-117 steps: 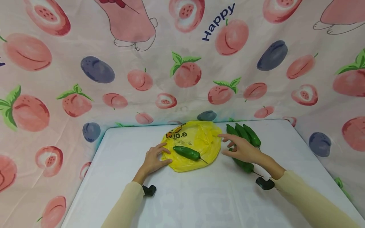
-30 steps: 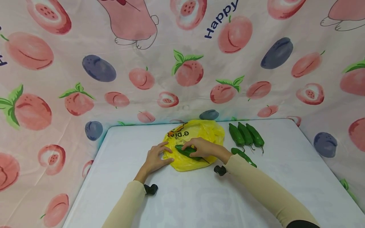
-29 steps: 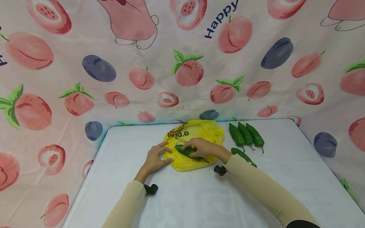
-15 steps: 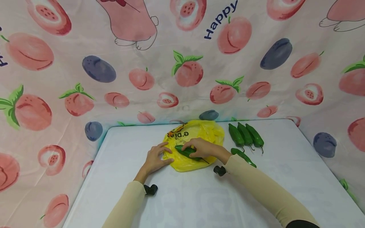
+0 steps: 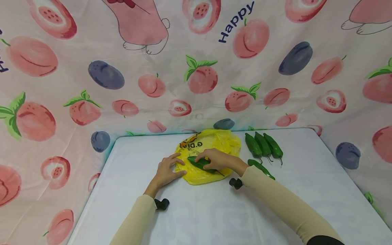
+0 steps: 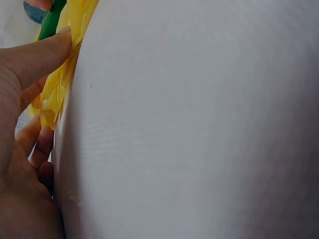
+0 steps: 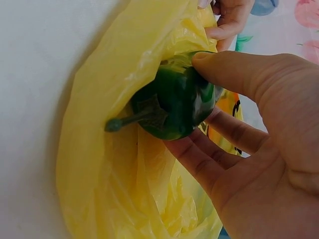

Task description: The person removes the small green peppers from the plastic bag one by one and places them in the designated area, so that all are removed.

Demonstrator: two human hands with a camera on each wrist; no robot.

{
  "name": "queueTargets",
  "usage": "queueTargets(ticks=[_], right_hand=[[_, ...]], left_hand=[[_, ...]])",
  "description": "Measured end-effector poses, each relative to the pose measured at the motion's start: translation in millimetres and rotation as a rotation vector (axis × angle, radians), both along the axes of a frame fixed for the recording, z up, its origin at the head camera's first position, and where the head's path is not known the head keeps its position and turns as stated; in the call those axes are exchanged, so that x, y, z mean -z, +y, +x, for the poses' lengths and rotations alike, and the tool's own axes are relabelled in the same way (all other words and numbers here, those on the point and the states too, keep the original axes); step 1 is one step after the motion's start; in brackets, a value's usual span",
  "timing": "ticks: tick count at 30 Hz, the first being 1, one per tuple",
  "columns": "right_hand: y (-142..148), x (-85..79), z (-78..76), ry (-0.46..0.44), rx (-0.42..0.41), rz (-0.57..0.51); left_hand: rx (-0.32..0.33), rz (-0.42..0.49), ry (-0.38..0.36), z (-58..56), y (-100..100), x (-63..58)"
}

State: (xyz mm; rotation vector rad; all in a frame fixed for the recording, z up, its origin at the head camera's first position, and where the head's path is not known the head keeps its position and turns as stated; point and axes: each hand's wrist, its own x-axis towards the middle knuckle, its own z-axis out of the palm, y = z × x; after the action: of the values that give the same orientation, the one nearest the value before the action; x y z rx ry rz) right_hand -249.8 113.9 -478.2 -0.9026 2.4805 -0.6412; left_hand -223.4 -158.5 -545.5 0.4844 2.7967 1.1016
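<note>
A yellow plastic bag (image 5: 223,143) with dark print lies flat at the far middle of the table. On it rests a green chili pepper (image 5: 196,162), stem toward the right. My right hand (image 5: 217,158) holds this pepper between thumb and fingers; the right wrist view shows the thumb on the top of the pepper (image 7: 172,99) and fingers beneath. My left hand (image 5: 166,170) rests at the bag's left edge, its fingers spread and touching the plastic. In the left wrist view, the left thumb lies against the bag (image 6: 60,94).
To the right of the bag, three green peppers (image 5: 264,146) lie side by side near the table's back edge. Another green pepper (image 5: 260,168) lies nearer, partly behind the right sleeve (image 5: 281,194). A fruit-print cloth (image 5: 128,78) hangs behind the white table (image 5: 196,217).
Compared with the oldest frame, my right hand has moved left from beside the loose peppers onto the pepper on the bag and grips it. Over the last second, both hands stay put.
</note>
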Motion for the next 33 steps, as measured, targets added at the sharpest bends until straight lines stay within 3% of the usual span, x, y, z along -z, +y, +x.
queueTargets(ticks=[16,33], right_hand=[[1.5,-7.0,-0.1,-0.016,0.007,-0.017],[8.8,-16.1,-0.7,0.03,0.005,-0.053]], left_hand=[[0.015,-0.006,0.016,-0.5,-0.8,0.5],[0.009,-0.011,0.04,1.2,0.0,-0.4]])
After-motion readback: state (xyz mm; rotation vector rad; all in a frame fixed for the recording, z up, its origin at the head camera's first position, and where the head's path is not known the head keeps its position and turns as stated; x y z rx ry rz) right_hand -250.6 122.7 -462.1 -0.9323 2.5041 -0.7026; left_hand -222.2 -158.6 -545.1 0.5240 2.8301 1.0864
